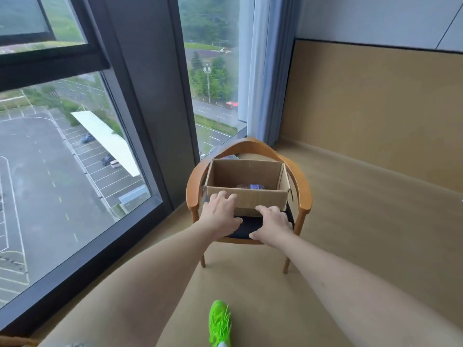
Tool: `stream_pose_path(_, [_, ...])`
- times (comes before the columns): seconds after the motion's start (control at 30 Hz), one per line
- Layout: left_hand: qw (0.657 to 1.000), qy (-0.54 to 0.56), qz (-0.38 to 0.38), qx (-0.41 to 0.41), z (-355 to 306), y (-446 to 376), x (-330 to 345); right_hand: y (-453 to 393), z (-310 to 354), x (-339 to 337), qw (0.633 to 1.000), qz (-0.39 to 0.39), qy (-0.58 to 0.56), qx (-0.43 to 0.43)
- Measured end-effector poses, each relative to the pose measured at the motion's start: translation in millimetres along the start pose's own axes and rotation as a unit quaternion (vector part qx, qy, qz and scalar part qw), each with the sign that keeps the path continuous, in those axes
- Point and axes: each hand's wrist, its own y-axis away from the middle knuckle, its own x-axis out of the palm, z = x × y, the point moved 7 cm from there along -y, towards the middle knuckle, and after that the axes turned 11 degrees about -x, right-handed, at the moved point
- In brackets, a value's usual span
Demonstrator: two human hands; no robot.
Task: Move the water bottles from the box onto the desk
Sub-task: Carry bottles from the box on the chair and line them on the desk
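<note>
An open cardboard box (260, 197) stands on the dark seat of a wooden armchair (304, 194). Deep inside it a water bottle (255, 187) with a blue-purple label lies partly hidden by the front wall. My left hand (220, 212) reaches to the box's near left corner, its fingers spread against the front wall near the rim. My right hand (271, 222) is lower, with its fingers at the bottom edge of the front wall, over the seat. Neither hand holds a bottle. The desk is out of view.
A floor-to-ceiling window (62, 171) with a dark frame runs along the left. A curtain (268, 71) hangs behind the chair. A tan-panelled wall (375, 108) is at the right, and beige floor lies around the chair. A green shoe (220, 321) is at the bottom.
</note>
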Motion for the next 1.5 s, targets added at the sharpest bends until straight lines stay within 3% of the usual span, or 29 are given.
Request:
stream_pose_path(0.33, [0.999, 0.009, 0.041, 0.021, 13, -201, -19, -185, -1, -41, 0.998, -0.029, -0.001, 0.054])
stream_pose_path(0.57, [0.994, 0.010, 0.104, 0.004, 33, -281, 22, -263, -27, -19, 0.995, 0.023, -0.022, 0.096])
stream_pose_path(0.9, [0.980, 0.006, 0.183, -0.080, 61, -394, 111, -395, -99, 24, 0.984, 0.117, -0.026, 0.129])
stream_pose_path(1.17, [0.946, -0.034, 0.300, -0.120, 66, -440, 193, -448, -158, 86, 0.956, 0.238, -0.037, 0.168])
stream_pose_path(1.5, [0.897, -0.110, 0.427, -0.043, 45, -424, 295, -461, -196, 171, 0.925, 0.361, 0.038, 0.114])
